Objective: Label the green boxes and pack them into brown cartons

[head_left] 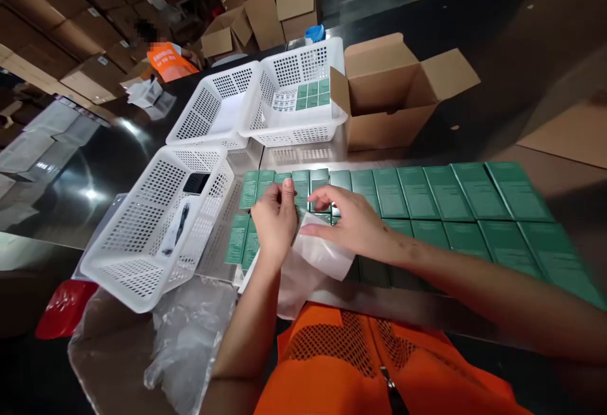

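My left hand [276, 220] is closed with the thumb up, over the near rows of green boxes. A thin white sheet [329, 253], like label backing paper, meets its finger side and droops toward my body; the exact grip is hidden. My right hand [348, 216] is just right of it, index finger and thumb apart. Its thumb lies at the sheet's upper edge. Shiny green wrapped boxes [441, 190] stand side by side in two rows under and beyond both hands, running far to the right.
A white basket [137, 231] at left holds a black item and a marker-like object. Two more baskets [213, 105] stand behind, one containing green-and-white boxes [313, 94]. An open carton [389, 127] is beside them. Clear plastic [190, 339] hangs at lower left. A person in orange [171, 61] is farther back.
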`<state>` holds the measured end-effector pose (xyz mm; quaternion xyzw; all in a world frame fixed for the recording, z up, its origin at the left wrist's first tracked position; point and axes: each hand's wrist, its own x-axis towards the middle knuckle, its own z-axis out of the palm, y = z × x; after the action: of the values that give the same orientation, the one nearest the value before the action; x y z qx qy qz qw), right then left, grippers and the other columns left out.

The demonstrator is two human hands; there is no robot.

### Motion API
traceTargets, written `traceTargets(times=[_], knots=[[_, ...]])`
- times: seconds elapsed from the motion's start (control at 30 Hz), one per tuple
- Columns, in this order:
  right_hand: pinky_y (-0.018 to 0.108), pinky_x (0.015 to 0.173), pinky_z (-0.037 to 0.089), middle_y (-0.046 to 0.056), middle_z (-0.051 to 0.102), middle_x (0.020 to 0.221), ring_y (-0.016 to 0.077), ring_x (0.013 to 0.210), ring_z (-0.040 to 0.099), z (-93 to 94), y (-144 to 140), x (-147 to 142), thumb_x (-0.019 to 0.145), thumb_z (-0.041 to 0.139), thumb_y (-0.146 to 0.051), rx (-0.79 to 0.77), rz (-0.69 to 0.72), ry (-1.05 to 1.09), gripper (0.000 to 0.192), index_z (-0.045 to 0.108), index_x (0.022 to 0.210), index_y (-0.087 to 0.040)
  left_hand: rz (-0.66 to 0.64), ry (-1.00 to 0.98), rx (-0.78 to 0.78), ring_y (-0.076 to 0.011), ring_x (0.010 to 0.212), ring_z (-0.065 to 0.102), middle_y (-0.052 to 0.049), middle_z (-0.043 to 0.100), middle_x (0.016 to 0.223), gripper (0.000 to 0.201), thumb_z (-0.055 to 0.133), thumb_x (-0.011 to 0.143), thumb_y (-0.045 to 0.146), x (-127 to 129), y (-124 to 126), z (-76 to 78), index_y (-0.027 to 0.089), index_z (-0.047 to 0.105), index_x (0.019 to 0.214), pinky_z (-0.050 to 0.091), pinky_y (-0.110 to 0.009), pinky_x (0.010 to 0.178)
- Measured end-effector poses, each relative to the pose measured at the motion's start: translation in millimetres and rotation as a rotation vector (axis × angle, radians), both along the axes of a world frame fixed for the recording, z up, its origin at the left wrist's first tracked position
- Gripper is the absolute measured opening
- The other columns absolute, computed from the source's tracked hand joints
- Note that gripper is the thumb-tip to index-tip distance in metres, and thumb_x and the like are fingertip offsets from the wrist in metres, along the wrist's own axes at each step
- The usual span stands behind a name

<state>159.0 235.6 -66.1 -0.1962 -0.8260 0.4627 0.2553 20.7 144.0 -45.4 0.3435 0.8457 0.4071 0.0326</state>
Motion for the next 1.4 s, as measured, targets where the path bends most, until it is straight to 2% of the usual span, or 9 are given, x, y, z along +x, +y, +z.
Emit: traceTargets(times=[0.33,0.47,0.67,0.83,0.97,1.07,1.17,1.27,1.4], knots=[[0.035,0.079,0.043,0.001,0.076,0.090,0.0185,0.081,0.068,-11.5,-1.5,5.0,0.092,0.068,-0.023,0.486,-0.144,0.086,0.002,0.069,0.093,-0.024,-0.218,-0.716,0.112,-0.0104,0.050,0.043,0.004,0.052,0.058,0.038,0.070,0.076,0.046,-7.3,-20.9,7.3,0.018,0.072,0.102,0.033,-0.026,0.050],[0.038,0.080,0.037,-0.001,0.075,0.095,0.0174,0.085,0.065,-8.4,-7.4,8.5,0.095,0.061,-0.017,0.747,-0.172,0.193,0.017,0.067,0.082,-0.025,-0.252,-0.739,0.142,-0.0108,0.051,0.046,0.006,0.051,0.056,0.046,0.071,0.073,0.037,-7.5,-25.4,7.4,0.018,0.064,0.115,0.036,-0.025,0.052],[0.035,0.080,0.044,-0.005,0.072,0.086,0.0148,0.091,0.061,8.5,-43.2,34.0,0.093,0.063,-0.017,1.084,0.309,0.470,0.022,0.066,0.073,-0.026,-0.234,-0.732,0.120,-0.0093,0.052,0.049,0.004,0.061,0.066,0.046,0.070,0.069,0.029,-30.9,-24.4,-2.5,0.018,0.060,0.113,0.038,-0.022,0.051],[0.033,0.079,0.052,-0.007,0.073,0.085,0.0127,0.086,0.064,33.1,-50.3,63.1,0.099,0.051,-0.020,0.815,0.462,0.467,0.034,0.066,0.070,-0.028,-0.127,-0.738,0.110,-0.0099,0.049,0.048,0.003,0.058,0.065,0.024,0.062,0.067,0.027,-46.0,-16.3,-7.3,0.019,0.066,0.090,0.035,-0.022,0.046],[0.033,0.084,0.053,-0.001,0.075,0.105,0.0157,0.097,0.067,47.3,-14.2,73.5,0.104,0.045,-0.025,0.535,0.293,0.475,0.032,0.070,0.085,-0.028,0.004,-0.482,0.109,-0.0113,0.049,0.043,0.004,0.051,0.057,0.014,0.054,0.070,0.024,-42.6,-5.0,-15.8,0.021,0.066,0.076,0.032,-0.024,0.048],[0.036,0.078,0.053,0.002,0.074,0.094,0.0195,0.087,0.068,48.1,25.6,70.1,0.096,0.063,-0.034,0.285,0.040,0.320,0.016,0.071,0.084,-0.028,-0.136,-0.369,0.066,-0.0122,0.052,0.042,0.003,0.050,0.058,0.019,0.054,0.079,0.029,-34.1,2.5,-20.8,0.021,0.072,0.080,0.032,-0.026,0.052],[0.034,0.070,0.050,0.002,0.071,0.079,0.0182,0.073,0.063,38.2,63.7,59.6,0.084,0.075,-0.044,-0.023,-0.144,0.186,0.022,0.070,0.081,-0.022,-0.406,-0.379,-0.052,-0.0133,0.057,0.044,0.002,0.052,0.060,0.026,0.063,0.083,0.043,-23.5,8.5,-21.8,0.020,0.075,0.080,0.033,-0.027,0.056],[0.031,0.062,0.047,0.003,0.069,0.075,0.0166,0.068,0.060,20.2,92.2,46.4,0.075,0.079,-0.045,-0.307,-0.145,0.069,0.027,0.071,0.081,-0.019,-0.584,-0.430,-0.210,-0.0142,0.058,0.043,0.001,0.053,0.060,0.035,0.066,0.083,0.051,-14.3,15.1,-22.2,0.018,0.077,0.089,0.030,-0.028,0.056],[0.026,0.054,0.042,0.003,0.065,0.069,0.0144,0.063,0.055,-4.5,111.1,29.3,0.070,0.080,-0.040,-0.454,-0.105,-0.099,0.026,0.073,0.080,-0.018,-0.624,-0.476,-0.335,-0.0141,0.058,0.040,0.001,0.048,0.060,0.042,0.060,0.086,0.055,-7.4,26.7,-28.5,0.017,0.074,0.096,0.027,-0.029,0.057]])
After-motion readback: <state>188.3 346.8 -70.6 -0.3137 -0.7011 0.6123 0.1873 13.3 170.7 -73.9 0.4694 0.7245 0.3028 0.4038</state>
